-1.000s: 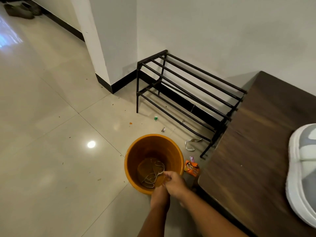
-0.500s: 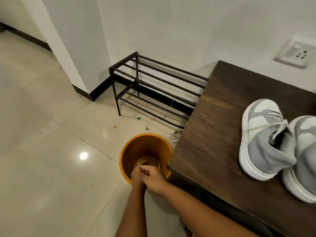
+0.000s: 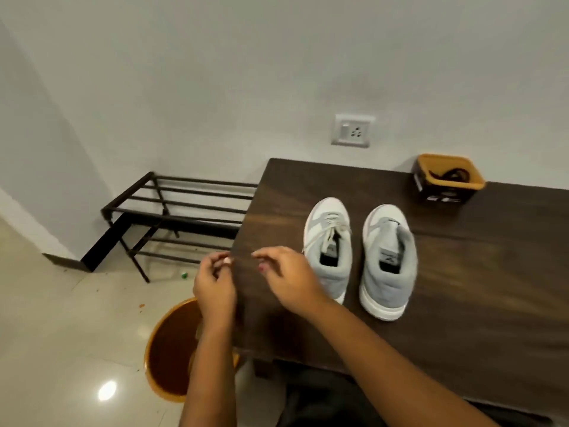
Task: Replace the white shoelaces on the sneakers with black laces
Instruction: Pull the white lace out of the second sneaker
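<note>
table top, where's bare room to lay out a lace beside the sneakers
Widest bare patch: right of the right sneaker, in front of the lace box, out to the table edge. Crowded: the slim gap to the left sneaker, and the corner by the left hand and right hand.

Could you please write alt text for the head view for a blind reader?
Two grey-and-white sneakers stand on a dark table: the left sneaker has white laces, the right sneaker looks unlaced. The left hand and right hand hover at the table's edge; an orange bin stands on the floor below, a box of black laces at the table's back.
</note>
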A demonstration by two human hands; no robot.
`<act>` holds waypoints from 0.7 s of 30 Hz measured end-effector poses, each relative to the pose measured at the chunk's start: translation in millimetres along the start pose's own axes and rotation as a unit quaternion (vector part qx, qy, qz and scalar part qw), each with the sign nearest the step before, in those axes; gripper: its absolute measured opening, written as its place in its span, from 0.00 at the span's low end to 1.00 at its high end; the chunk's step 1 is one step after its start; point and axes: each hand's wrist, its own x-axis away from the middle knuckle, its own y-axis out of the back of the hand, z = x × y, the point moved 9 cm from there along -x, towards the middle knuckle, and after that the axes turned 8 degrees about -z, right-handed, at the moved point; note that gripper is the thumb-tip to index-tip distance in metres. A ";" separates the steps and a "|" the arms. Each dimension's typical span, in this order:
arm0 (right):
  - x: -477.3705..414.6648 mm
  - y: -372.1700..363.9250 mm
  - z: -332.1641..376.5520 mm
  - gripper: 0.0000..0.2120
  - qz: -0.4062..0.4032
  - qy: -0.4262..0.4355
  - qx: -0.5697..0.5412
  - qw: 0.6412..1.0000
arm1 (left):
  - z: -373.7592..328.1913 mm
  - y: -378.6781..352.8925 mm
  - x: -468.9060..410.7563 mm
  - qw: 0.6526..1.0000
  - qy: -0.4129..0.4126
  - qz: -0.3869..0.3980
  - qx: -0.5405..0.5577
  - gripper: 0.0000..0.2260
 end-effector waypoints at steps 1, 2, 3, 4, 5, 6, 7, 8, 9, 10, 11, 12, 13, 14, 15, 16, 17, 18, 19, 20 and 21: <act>0.3 40.0 -12.3 0.14 -0.053 0.003 0.068 0.996 | -20.5 -32.5 19.4 1.000 -0.012 -0.007 -0.006 0.07; 2.4 75.8 -26.6 0.14 -0.094 -0.005 0.156 0.983 | -40.7 -55.9 30.9 0.999 -0.039 0.010 -0.034 0.08; 4.7 105.8 -41.3 0.15 -0.120 -0.021 0.252 0.960 | -60.5 -89.7 53.4 0.994 -0.066 0.067 -0.061 0.08; 8.0 128.1 -57.7 0.15 -0.125 -0.050 0.325 0.936 | -71.3 -115.8 67.5 0.986 -0.103 0.103 -0.085 0.07; 12.6 142.8 -74.4 0.16 -0.115 -0.086 0.363 0.921 | -77.7 -140.2 77.5 0.973 -0.139 0.142 -0.118 0.07; 18.5 155.1 -90.9 0.17 -0.096 -0.122 0.369 0.917 | -86.8 -163.7 92.2 0.956 -0.167 0.178 -0.166 0.07; 23.3 156.5 -104.3 0.19 -0.069 -0.151 0.352 0.921 | -83.3 -179.4 102.1 0.931 -0.189 0.196 -0.243 0.09; 27.2 157.9 -115.1 0.22 -0.047 -0.170 0.328 0.928 | -86.2 -194.4 117.5 0.897 -0.217 0.199 -0.330 0.12; 28.4 151.3 -120.3 0.26 -0.028 -0.180 0.308 0.934 | -82.0 -200.6 122.5 0.871 -0.228 0.186 -0.393 0.15; 29.7 147.0 -123.2 0.31 -0.017 -0.190 0.293 0.937 | -79.0 -202.0 124.6 0.850 -0.224 0.180 -0.441 0.18; 31.3 146.9 -126.2 0.35 -0.016 -0.205 0.279 0.938 | -77.6 -204.3 126.2 0.834 -0.226 0.175 -0.472 0.22; 33.5 146.9 -127.5 0.39 -0.014 -0.223 0.270 0.937 | -75.9 -204.6 124.7 0.820 -0.225 0.172 -0.497 0.24; 36.0 148.0 -129.1 0.41 -0.011 -0.240 0.264 0.934 | -74.1 -205.4 124.6 0.808 -0.228 0.171 -0.515 0.25; 38.3 148.2 -130.9 0.43 -0.003 -0.256 0.262 0.930 | -74.1 -205.4 126.3 0.794 -0.233 0.174 -0.534 0.25; 40.5 148.3 -132.4 0.43 0.010 -0.267 0.265 0.927 | -73.0 -205.4 126.6 0.781 -0.239 0.175 -0.550 0.23; 43.2 149.1 -135.1 0.44 0.026 -0.275 0.268 0.923 | -74.0 -205.7 128.5 0.772 -0.241 0.181 -0.560 0.22; 46.1 151.3 -137.9 0.44 0.037 -0.281 0.270 0.920 | -74.5 -205.5 130.3 0.770 -0.242 0.189 -0.559 0.20; 49.1 156.1 -140.8 0.44 0.042 -0.287 0.273 0.917 | -73.4 -205.8 131.9 0.769 -0.233 0.203 -0.560 0.19; 52.0 162.4 -144.2 0.43 0.045 -0.291 0.280 0.914 | -72.5 -205.1 133.9 0.769 -0.223 0.215 -0.559 0.18; 55.5 170.4 -147.3 0.43 0.047 -0.294 0.291 0.909 | -71.3 -204.4 135.8 0.769 -0.216 0.224 -0.558 0.17; 59.8 179.0 -150.4 0.42 0.049 -0.295 0.303 0.905 | -71.4 -203.0 139.1 0.773 -0.207 0.232 -0.553 0.16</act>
